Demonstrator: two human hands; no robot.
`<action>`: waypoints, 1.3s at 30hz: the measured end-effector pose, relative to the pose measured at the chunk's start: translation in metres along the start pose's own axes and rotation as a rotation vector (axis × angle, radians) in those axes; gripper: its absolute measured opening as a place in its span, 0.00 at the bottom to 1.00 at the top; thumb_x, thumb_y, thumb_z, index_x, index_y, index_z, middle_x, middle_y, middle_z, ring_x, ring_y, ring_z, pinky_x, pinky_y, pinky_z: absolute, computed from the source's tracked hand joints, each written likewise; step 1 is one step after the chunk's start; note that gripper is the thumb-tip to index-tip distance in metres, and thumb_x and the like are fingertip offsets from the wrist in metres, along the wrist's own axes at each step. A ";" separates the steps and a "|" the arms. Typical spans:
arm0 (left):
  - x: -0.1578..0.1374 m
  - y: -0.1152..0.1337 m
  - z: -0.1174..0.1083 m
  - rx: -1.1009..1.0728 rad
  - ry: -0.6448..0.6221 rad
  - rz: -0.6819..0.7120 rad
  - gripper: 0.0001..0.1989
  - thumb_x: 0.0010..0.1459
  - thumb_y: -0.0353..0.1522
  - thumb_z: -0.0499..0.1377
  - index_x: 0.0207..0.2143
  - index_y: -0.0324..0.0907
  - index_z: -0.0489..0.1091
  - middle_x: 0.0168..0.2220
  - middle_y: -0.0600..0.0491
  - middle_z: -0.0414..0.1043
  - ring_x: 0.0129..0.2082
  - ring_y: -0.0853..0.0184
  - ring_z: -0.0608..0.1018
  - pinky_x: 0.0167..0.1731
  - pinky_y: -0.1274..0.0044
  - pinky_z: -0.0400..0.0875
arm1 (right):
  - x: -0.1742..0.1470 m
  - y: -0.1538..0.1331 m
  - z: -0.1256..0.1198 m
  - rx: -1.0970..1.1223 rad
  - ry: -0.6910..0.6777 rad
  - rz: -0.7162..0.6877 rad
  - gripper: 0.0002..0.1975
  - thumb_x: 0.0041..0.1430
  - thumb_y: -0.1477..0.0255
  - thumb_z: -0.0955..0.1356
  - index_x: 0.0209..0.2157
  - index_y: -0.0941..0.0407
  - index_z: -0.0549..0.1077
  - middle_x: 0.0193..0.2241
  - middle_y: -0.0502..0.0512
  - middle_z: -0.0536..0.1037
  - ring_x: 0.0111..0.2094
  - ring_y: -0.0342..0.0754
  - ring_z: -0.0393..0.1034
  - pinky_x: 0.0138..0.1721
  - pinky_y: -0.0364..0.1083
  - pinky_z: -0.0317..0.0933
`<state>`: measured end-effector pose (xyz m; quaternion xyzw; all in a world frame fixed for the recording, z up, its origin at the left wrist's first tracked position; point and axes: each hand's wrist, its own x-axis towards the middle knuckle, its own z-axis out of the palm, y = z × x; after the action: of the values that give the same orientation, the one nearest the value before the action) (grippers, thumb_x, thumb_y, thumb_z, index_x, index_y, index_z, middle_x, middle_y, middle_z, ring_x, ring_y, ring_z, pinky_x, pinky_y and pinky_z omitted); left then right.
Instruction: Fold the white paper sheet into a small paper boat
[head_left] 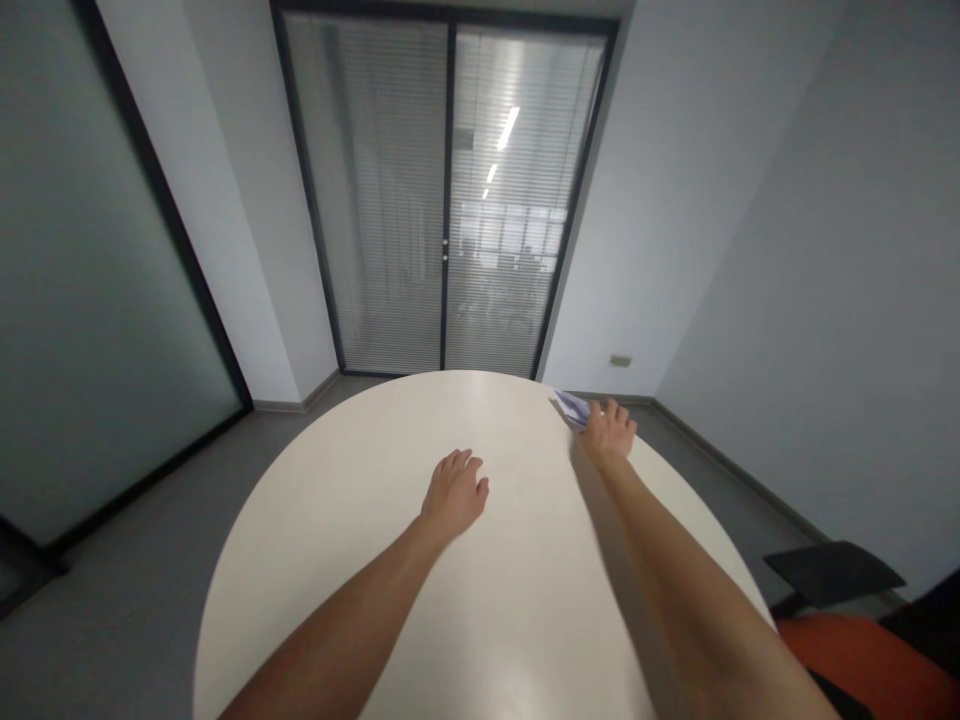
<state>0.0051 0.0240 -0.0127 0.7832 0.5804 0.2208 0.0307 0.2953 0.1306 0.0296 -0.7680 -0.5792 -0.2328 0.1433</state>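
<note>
Near the far right rim of the round table, my right hand [609, 432] grips a pale violet folded paper [574, 406], pointed at its far left end like a paper plane. My fingers cover the paper's right part, and a shadow falls on the tabletop below the hand and arm. Closer to the middle of the table is my left hand [454, 492], palm down with nothing in it, fingers slightly bent and the thumb apart. Whether the left palm touches the tabletop, I cannot tell.
The white round table [330, 560] fills the lower middle. Beyond it stands a dark-framed glass door [375, 200] with blinds. An orange chair [862, 660] with a black armrest [832, 572] is at the lower right. Frosted glass [90, 300] stands on the left.
</note>
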 end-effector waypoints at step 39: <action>-0.006 0.004 0.000 0.030 -0.115 0.018 0.28 0.69 0.44 0.48 0.65 0.42 0.64 0.70 0.42 0.55 0.70 0.47 0.56 0.67 0.55 0.51 | -0.131 -0.043 -0.057 0.458 -0.511 -0.542 0.34 0.69 0.54 0.58 0.69 0.57 0.59 0.70 0.64 0.54 0.71 0.65 0.45 0.67 0.62 0.43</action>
<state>0.0076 0.0174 -0.0132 0.8000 0.5740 0.1673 0.0504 0.2143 0.0077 0.0077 -0.5695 -0.8134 0.0698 0.0958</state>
